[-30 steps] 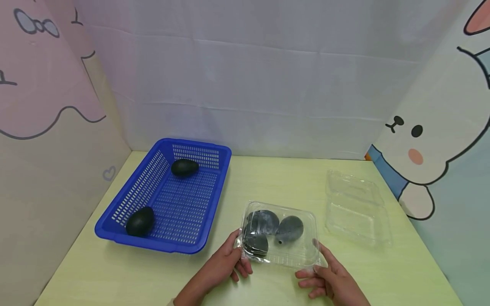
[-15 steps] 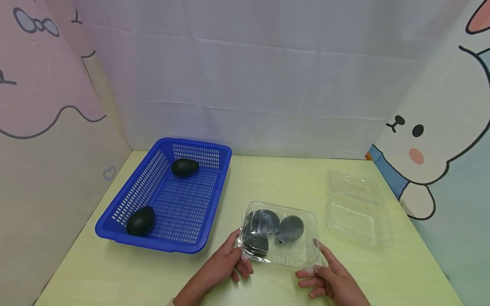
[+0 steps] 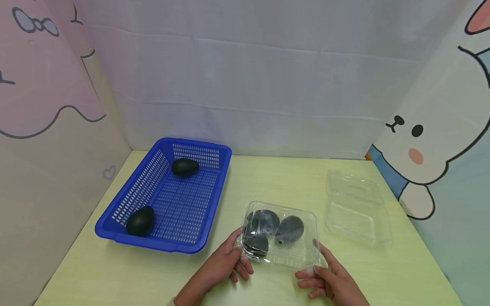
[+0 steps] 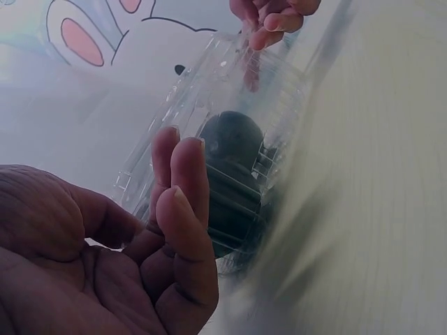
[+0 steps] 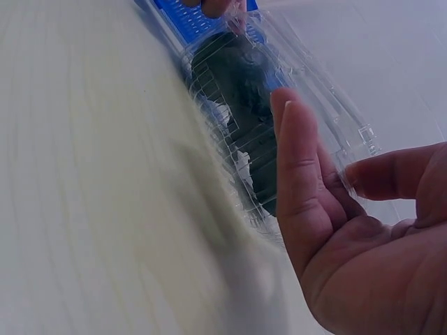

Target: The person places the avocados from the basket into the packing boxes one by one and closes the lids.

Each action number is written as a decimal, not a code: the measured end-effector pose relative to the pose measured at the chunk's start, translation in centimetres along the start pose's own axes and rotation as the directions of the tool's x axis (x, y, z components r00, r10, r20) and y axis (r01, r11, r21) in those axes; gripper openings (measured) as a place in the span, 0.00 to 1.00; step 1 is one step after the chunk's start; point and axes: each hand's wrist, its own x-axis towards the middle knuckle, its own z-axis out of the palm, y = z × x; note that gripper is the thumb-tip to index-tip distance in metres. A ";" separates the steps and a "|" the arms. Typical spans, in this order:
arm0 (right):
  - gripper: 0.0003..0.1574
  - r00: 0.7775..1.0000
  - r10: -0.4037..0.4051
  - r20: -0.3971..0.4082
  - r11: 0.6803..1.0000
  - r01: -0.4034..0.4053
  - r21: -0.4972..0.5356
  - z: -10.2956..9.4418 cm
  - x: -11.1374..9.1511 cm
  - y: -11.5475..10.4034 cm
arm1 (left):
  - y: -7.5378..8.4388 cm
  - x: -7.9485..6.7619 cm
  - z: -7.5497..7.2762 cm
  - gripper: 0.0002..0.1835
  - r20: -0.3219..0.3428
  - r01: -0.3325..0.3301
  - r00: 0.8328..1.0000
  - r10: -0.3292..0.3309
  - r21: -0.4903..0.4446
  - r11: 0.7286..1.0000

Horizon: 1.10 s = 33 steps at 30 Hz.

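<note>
A clear plastic clamshell box (image 3: 302,254), its lid down, holds three dark avocados (image 3: 289,229) seen through the lid, mostly toward its left side. My left hand (image 3: 223,261) pinches the box's near left corner between thumb and index finger. At the near right corner my right hand (image 3: 332,278) pinches the edge the same way, its other fingers loosely bent. In the left wrist view, an avocado (image 4: 232,143) shows through the box wall beyond the fingers. The right wrist view has the right thumb (image 5: 387,173) on the box's edge, close over the table.
To the left stands a blue plastic basket (image 3: 208,212) with two more avocados (image 3: 140,221) inside, one near and one far. A second clear clamshell box (image 3: 357,216) lies opened out on the right of the pale yellow table (image 3: 275,178). Fabric walls surround the back and sides.
</note>
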 end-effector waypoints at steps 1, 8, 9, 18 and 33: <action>0.50 1.000 0.006 -0.014 1.000 -0.007 -0.003 0.1 0.0 0.0 | 0.0 0.0 0.1 0.35 -0.005 0.003 1.000 -0.003 -0.004 1.000; 0.49 0.999 0.015 -0.046 1.000 -0.016 -0.015 0.4 -0.1 -0.2 | -0.1 0.1 0.3 0.36 -0.047 0.007 0.999 -0.007 0.001 1.000; 0.48 0.999 0.017 -0.048 1.000 -0.018 -0.013 0.4 -0.1 -0.2 | -0.1 0.0 0.3 0.37 -0.050 0.007 0.999 -0.007 0.003 1.000; 0.50 0.999 0.005 -0.046 1.000 -0.006 -0.010 0.3 -0.1 -0.3 | -0.2 0.0 0.3 0.34 -0.078 0.019 0.997 -0.018 0.022 1.000; 0.47 0.983 -0.009 -0.181 0.995 -0.009 -0.098 0.6 0.5 -1.1 | -0.1 0.2 0.3 0.35 -0.151 -0.008 0.988 0.012 0.029 1.000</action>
